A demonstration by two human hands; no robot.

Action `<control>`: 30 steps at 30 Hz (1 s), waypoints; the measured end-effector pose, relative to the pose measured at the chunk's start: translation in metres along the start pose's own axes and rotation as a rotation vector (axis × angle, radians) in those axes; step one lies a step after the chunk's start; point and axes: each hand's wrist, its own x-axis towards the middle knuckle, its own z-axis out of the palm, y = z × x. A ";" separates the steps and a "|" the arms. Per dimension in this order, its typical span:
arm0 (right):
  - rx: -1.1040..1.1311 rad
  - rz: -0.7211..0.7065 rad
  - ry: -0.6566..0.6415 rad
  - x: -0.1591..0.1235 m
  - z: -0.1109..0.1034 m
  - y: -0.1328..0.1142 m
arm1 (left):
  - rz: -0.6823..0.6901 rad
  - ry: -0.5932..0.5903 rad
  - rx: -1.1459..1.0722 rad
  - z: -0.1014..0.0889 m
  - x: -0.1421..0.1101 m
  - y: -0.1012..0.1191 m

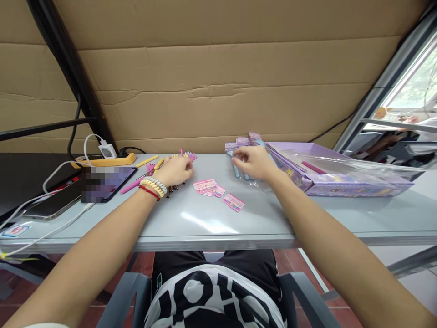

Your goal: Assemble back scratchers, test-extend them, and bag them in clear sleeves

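Observation:
My left hand (175,170) lies knuckles-up on the grey table (211,223), fingers curled over a bunch of small pink and yellow hand-shaped sticks (187,156); what it grips is hidden. My right hand (254,162) is closed in a pinch on clear-wrapped blue items (236,171) beside a stack of purple packets (242,142). Between the hands lie small pink cards (208,187), and one more pink card (233,202) sits nearer me.
A purple box (344,184) under clear plastic stands at the right. At the left lie a phone (54,205), a tablet (109,182), white cables and a yellow power strip (105,160). A cardboard wall rises behind the table. Another person sits at far right.

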 end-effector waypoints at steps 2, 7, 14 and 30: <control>0.086 -0.082 -0.106 -0.003 0.010 -0.013 | -0.122 0.025 0.058 -0.003 0.001 -0.006; 0.133 -0.147 -0.337 -0.006 0.017 -0.026 | -0.309 -0.059 0.171 0.000 0.003 -0.017; 0.082 -0.089 -0.358 -0.005 0.005 -0.018 | -0.282 -0.138 0.159 0.004 0.004 -0.013; 0.026 -0.085 -0.455 -0.006 0.000 -0.024 | -0.306 -0.269 0.138 -0.009 -0.005 0.002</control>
